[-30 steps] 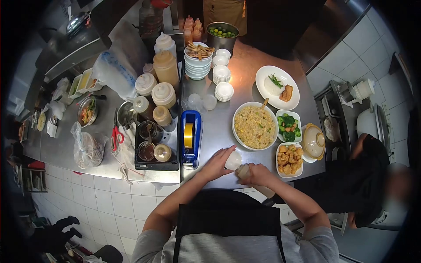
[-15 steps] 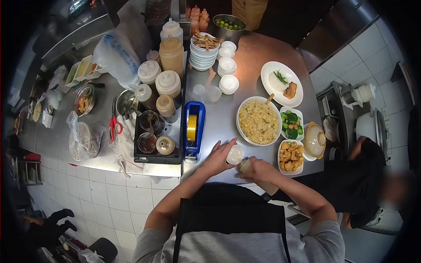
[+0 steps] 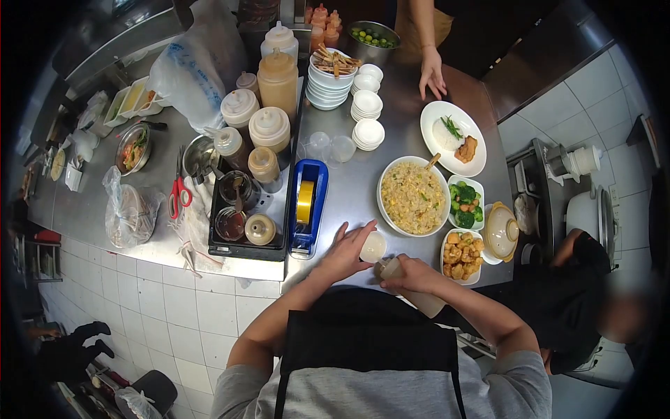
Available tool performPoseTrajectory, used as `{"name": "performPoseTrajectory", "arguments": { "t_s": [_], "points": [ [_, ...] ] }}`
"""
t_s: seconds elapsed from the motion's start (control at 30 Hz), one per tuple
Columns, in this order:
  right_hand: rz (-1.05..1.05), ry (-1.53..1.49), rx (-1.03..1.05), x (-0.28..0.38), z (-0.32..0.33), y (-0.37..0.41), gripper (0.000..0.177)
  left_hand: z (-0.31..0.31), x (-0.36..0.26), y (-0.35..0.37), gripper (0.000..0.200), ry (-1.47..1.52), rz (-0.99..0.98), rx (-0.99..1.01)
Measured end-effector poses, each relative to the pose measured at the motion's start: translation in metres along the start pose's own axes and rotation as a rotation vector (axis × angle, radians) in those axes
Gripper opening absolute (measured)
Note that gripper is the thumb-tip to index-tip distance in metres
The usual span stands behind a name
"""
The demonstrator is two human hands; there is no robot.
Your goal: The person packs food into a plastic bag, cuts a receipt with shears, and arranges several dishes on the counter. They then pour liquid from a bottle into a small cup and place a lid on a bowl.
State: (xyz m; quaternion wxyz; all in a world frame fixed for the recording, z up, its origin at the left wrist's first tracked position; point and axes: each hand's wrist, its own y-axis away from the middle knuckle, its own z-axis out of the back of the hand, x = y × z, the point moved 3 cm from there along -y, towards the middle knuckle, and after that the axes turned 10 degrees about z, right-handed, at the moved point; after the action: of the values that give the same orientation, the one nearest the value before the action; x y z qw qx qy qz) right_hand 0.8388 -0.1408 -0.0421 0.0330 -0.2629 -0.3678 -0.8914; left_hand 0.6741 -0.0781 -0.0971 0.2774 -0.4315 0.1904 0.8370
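Note:
Between the thumb and fingers of my left hand point(image 3: 347, 253) is a small white cup point(image 3: 373, 247) with pale contents. My right hand point(image 3: 413, 274) is wrapped round a squeeze bottle point(image 3: 424, 302), tilted so that its nozzle points at the cup. Just beyond my hands stands a bowl of fried rice point(image 3: 413, 196) with a wooden stick at its rim. To its right are a dish of broccoli point(image 3: 465, 202) and a dish of browned cubes point(image 3: 462, 256). A lidded clay pot point(image 3: 501, 232) sits beside them.
A blue tape dispenser point(image 3: 308, 208) and a black tray point(image 3: 246, 246) of sauces lie left. Stacked bowls point(image 3: 329, 87) and small dishes point(image 3: 368, 133) stand behind. Another person's hand point(image 3: 433, 73) reaches toward an oval plate point(image 3: 434, 156). A person in black point(image 3: 576, 293) is at the right.
Another person's arm has come in at the top, its hand near the oval plate. The view has shifted slightly. My hands keep their hold on the cup and bottle.

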Motion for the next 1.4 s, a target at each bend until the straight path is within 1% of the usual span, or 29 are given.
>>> {"name": "performPoseTrajectory", "arguments": {
  "t_s": [0.53,0.73,0.77,0.83,0.9,0.93,0.97,1.0,1.03,1.07,1.13,1.17,1.2,1.23,1.27,1.3,1.33,1.37,1.4],
  "points": [
    [-0.032,0.051,0.025,-0.005,0.015,-0.004,0.078,0.0,-0.003,-0.002,0.099,-0.01,0.047,-0.043],
    [0.005,0.042,0.003,-0.013,0.011,-0.007,0.077,0.005,-0.008,0.003,0.102,-0.031,0.05,-0.06],
    [0.009,0.042,0.0,-0.014,0.011,-0.007,0.077,0.008,-0.009,0.007,0.1,-0.052,0.077,-0.101],
    [0.046,0.034,-0.006,-0.015,0.011,-0.006,0.085,0.019,-0.016,0.017,0.099,-0.076,0.102,-0.143],
    [0.075,0.006,-0.031,-0.019,0.009,-0.006,0.084,0.033,-0.017,0.035,0.087,0.149,0.096,-0.129],
    [0.102,-0.02,-0.052,-0.021,0.008,-0.006,0.083,0.037,-0.014,0.046,0.087,0.146,0.097,-0.13],
    [0.105,-0.02,-0.052,-0.023,0.007,-0.004,0.083,0.038,-0.009,0.058,0.079,0.233,0.144,-0.065],
    [0.17,-0.117,-0.075,-0.025,0.007,-0.002,0.081,0.038,-0.005,0.07,0.071,0.321,0.189,0.0],
    [0.233,-0.215,-0.099,-0.026,0.008,0.001,0.08,0.042,-0.003,0.083,0.071,0.322,0.186,0.0],
    [0.23,-0.214,-0.101,-0.029,0.009,0.003,0.08,0.046,-0.001,0.097,0.068,0.375,0.237,0.01],
    [0.319,-0.373,-0.104,-0.031,0.013,0.011,0.083,0.054,0.006,0.124,0.064,0.455,0.351,0.05],
    [0.31,-0.374,-0.11,-0.034,0.015,0.015,0.083,0.058,0.011,0.135,0.062,0.479,0.411,0.081],
    [0.445,-0.366,-0.288,-0.032,0.024,0.021,0.084,0.061,0.013,0.145,0.062,0.482,0.403,0.091],
    [0.577,-0.351,-0.466,-0.03,0.034,0.028,0.086,0.063,0.016,0.155,0.061,0.64,0.46,0.078],
    [0.565,-0.346,-0.475,-0.026,0.041,0.035,0.086,0.064,0.018,0.162,0.06,0.797,0.518,0.067],
    [0.575,-0.399,-0.631,-0.019,0.056,0.043,0.085,0.064,0.019,0.167,0.06,0.8,0.508,0.079],
    [0.587,-0.451,-0.791,-0.015,0.069,0.049,0.084,0.067,0.019,0.17,0.058,0.773,0.508,0.05],
    [0.583,-0.444,-0.805,-0.015,0.078,0.049,0.084,0.07,0.021,0.172,0.057,0.744,0.506,0.019],
    [0.628,-0.638,-0.841,-0.017,0.089,0.049,0.082,0.072,0.024,0.172,0.057,0.741,0.491,0.026]
  ]
}}
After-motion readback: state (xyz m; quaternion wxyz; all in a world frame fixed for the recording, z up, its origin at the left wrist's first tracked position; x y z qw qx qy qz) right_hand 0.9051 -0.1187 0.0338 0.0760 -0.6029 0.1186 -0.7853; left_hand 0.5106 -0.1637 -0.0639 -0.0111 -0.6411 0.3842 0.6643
